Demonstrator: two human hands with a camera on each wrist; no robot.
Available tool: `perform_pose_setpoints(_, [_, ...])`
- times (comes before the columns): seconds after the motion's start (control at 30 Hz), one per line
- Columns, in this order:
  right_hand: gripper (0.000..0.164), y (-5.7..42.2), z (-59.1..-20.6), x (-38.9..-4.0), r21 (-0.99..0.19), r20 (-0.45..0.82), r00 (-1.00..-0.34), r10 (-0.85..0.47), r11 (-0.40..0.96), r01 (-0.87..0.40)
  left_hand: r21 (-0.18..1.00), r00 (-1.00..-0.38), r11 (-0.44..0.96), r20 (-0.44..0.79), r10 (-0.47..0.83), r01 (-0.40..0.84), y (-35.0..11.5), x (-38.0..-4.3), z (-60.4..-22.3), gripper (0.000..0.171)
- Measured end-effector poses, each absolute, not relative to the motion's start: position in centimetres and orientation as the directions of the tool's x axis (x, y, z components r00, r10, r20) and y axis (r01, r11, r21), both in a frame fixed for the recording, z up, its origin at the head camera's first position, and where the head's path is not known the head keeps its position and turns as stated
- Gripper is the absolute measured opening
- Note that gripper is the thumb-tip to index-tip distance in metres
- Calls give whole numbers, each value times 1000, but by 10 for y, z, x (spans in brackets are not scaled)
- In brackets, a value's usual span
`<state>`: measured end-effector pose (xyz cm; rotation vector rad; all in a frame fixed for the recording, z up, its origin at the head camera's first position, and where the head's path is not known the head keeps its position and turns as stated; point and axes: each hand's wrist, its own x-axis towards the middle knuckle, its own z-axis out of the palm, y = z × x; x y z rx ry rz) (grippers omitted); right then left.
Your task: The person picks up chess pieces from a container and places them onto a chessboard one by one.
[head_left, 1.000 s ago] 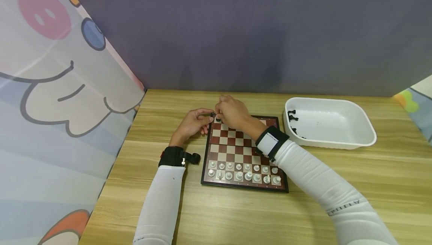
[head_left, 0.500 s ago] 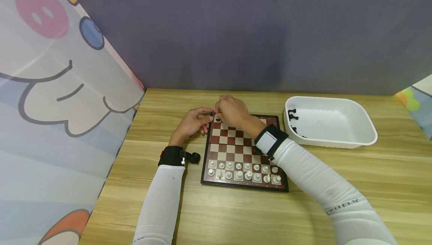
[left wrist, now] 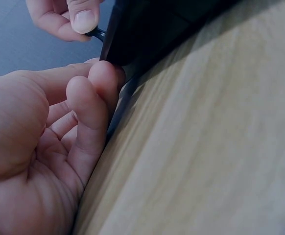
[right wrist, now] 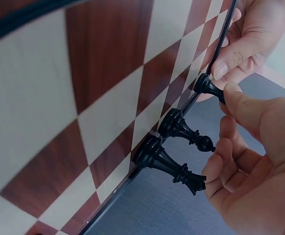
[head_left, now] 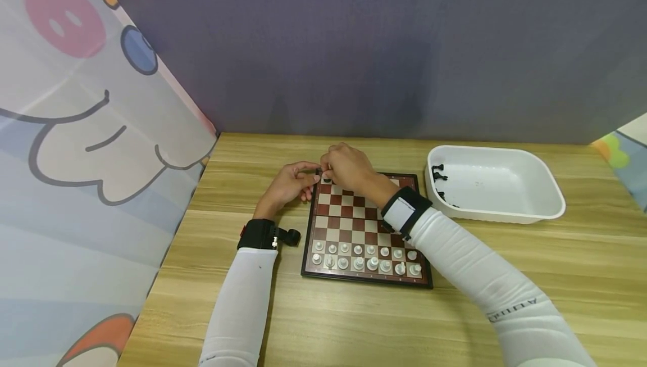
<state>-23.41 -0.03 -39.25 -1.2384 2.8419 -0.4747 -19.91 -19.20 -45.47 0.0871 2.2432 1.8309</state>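
A checkered chessboard (head_left: pixel 345 223) lies on the table, its near rows lined with white chess pieces (head_left: pixel 358 263). My right hand (head_left: pixel 349 169) pinches a black chess piece (right wrist: pixel 210 88) between thumb and fingers at the board's far left corner; its top is hidden by the fingers. Beside it in the right wrist view stand a black bishop (right wrist: pixel 185 129) and a crowned black piece (right wrist: pixel 168 164), near that hand's curled fingers. My left hand (head_left: pixel 286 186) grips the board's edge at the same corner, its thumb on the rim in the right wrist view.
A white plastic tray (head_left: pixel 548 209) stands right of the board, with several black chess pieces (head_left: pixel 438 176) lying along its left side. A grey wall (head_left: pixel 394 46) rises behind the wooden table (head_left: pixel 283 322), and a printed cartoon sheet (head_left: pixel 101 159) covers the left side.
Both hands stay at the far left corner of the board, with no more than slight movement. The white pieces and the tray stay in place.
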Motion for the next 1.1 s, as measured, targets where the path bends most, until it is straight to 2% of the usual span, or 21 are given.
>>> perform_pose_setpoints(0.63, [16,3,-394,-231,-216,134,-686,-715,655,-724,972,-967,209,-151,207,-107,-193,-199,-456,32])
perform_pose_setpoints(0.9, [20,11,-385,-231,-259,137,-709,-692,666,-700,973,-966,204,-150,212,-106,-192,-200,-457,33])
perform_pose_setpoints(1.1, [22,32,-370,-238,-302,188,-741,-645,680,-668,973,-966,204,-149,209,-106,-193,-200,-458,33])
